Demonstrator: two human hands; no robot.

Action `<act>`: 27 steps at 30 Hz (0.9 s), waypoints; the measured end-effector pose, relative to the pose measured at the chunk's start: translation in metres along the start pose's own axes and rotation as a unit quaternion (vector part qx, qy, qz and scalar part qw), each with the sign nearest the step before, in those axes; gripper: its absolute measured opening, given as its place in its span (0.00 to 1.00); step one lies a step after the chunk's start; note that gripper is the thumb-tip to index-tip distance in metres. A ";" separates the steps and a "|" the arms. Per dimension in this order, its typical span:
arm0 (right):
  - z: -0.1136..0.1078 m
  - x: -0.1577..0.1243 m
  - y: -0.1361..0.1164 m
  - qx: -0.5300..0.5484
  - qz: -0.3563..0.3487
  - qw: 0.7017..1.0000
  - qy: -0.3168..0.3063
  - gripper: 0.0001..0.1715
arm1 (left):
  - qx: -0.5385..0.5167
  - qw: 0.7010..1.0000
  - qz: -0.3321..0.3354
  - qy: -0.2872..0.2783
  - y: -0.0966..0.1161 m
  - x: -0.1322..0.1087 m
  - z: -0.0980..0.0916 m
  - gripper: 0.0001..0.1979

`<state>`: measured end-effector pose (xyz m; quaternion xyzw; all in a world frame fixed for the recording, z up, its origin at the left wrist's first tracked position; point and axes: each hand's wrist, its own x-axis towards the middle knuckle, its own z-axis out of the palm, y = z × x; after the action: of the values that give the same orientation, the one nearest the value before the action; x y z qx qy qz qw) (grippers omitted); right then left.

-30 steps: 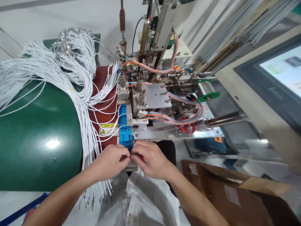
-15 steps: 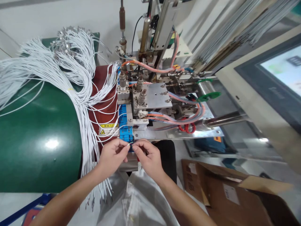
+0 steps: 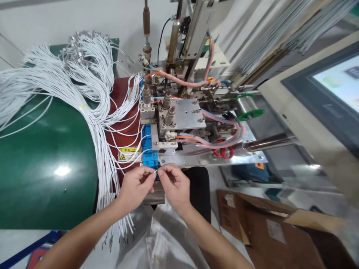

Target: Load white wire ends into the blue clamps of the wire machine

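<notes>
My left hand (image 3: 137, 186) pinches a white cable near its end, with thumb and fingertips pressed together. My right hand (image 3: 175, 186) is closed in a pinch on the thin stripped tip (image 3: 156, 171) of the same cable; the fingers hide most of it. Both hands meet just in front of a row of blue clamps (image 3: 150, 158) on the machine's near edge. Several white cables (image 3: 140, 135) run into these clamps from the left. A thick bundle of white cables (image 3: 98, 149) hangs over the table edge beside my left forearm.
Behind the clamps stands the machine with a metal plate (image 3: 186, 114), orange air hoses and a wire spool (image 3: 246, 106). A green table surface (image 3: 47, 160) lies left. On the right are a screen panel (image 3: 308, 89) and a cardboard box (image 3: 269, 231) below it.
My right hand has shifted slightly left, closer to my left fingertips. Its fingers now close over the cable tip. The picture on the screen has changed.
</notes>
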<state>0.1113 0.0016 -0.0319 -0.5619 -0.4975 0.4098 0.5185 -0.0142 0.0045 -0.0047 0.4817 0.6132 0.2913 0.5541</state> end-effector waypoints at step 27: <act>-0.008 0.023 0.025 -0.060 0.141 0.983 -0.097 0.10 | 0.400 0.881 0.252 0.014 -0.012 0.024 -0.025 0.09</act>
<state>0.1259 0.0236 -0.0540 -0.6141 -0.4852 0.5004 0.3702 -0.0393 0.0263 -0.0198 0.7966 0.5432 0.1582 0.2131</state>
